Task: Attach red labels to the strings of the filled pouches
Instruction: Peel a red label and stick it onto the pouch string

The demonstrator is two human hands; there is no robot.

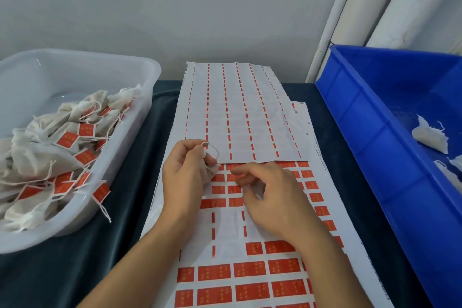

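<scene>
Between left fingers point(200, 155): pouch string point(212, 149) pinched.

Hidden and cut off

We see the left hand point(185, 177) hiding most of its pouch point(212, 170); the blue bin point(370, 132) at three o'clock runs off frame.

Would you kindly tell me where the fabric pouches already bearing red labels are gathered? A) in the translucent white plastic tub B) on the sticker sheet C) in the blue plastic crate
A: the labelled fabric pouches lie heaped in the translucent white plastic tub at left.
</scene>
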